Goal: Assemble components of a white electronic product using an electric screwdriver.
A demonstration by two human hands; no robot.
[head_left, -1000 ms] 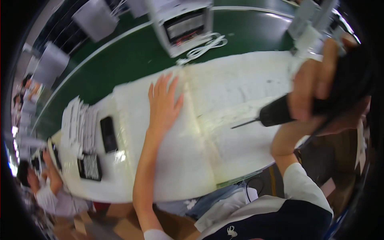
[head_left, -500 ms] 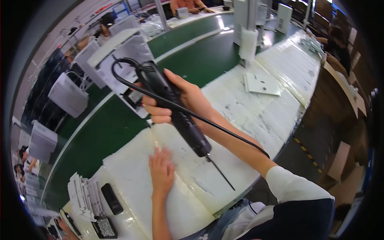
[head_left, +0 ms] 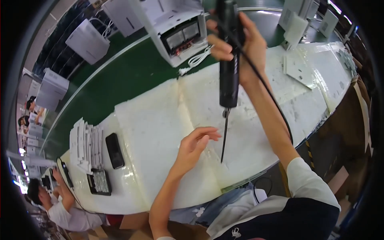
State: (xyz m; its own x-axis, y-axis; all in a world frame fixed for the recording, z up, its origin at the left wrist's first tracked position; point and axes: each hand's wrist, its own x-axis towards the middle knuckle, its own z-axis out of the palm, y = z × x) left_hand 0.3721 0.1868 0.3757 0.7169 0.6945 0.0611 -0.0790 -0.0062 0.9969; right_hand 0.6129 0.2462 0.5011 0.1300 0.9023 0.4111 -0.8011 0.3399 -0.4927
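Observation:
My right hand (head_left: 254, 52) is wrapped round the body of a black electric screwdriver (head_left: 229, 84). Its long thin bit (head_left: 225, 138) points down over the padded worktop, and a black cable loops off past my right forearm. Close to the left side of the bit is my left hand (head_left: 193, 149), its fingers stretched out and partly overlapping, with nothing visible in them. Beyond the screwdriver stands a white appliance housing (head_left: 162, 50) with an open front, dark parts and wires inside, and a coiled white power cord (head_left: 199, 60) beside it.
White foam-like sheeting covers the worktop (head_left: 152, 116). Toward the left lie a stack of white strips (head_left: 86, 146), a black phone (head_left: 115, 151) and a black tray of small metal parts (head_left: 95, 188). A flat white panel (head_left: 298, 72) rests at right. A co-worker (head_left: 60, 204) works at lower left.
My left hand has come up from lying on the sheeting and turned toward the bit. The screwdriver has swung from slanted to nearly vertical. The whole view has shifted, bringing the housing's opening into sight.

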